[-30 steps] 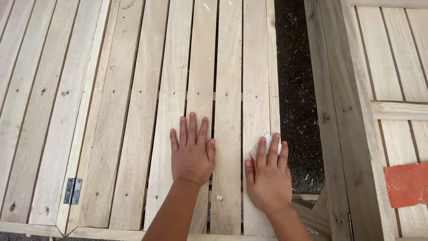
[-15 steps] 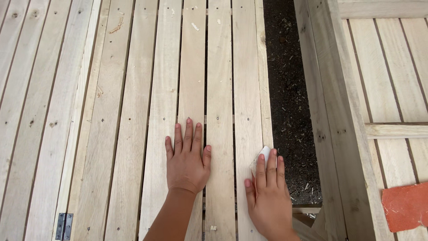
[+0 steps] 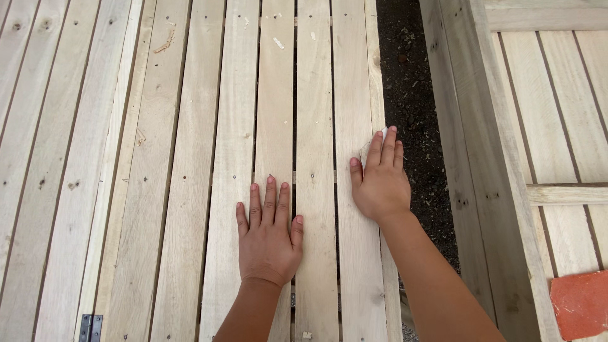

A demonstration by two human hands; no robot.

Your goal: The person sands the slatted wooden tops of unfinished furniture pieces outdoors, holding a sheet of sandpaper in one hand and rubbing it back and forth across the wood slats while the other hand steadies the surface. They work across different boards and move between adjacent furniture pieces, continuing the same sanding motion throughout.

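A person's left hand (image 3: 269,234) lies flat, palm down, on a slatted panel (image 3: 190,158) of pale wooden boards, its fingers (image 3: 270,196) stretched out and close together, holding nothing. The right hand (image 3: 380,180) is pressed onto the outermost slat at the panel's right edge, further up than the left; its grip is closed down over a small piece of pale abrasive paper (image 3: 370,144), of which only a corner shows past the fingertips. The two hands are apart, with one slat between them.

Wood shavings and crumbs (image 3: 278,43) lie scattered on the upper slats. A small metal hinge (image 3: 90,327) sits at the bottom left edge of the panel.

Just right of the right hand, a narrow strip of dark soil (image 3: 411,107) strewn with bits of debris runs between the panel and a second wooden frame (image 3: 481,158), whose thick side rail stands beside the strip. More slats of that frame fill the right of the view, and an orange-red flat piece (image 3: 582,304) rests on them in the bottom right corner.
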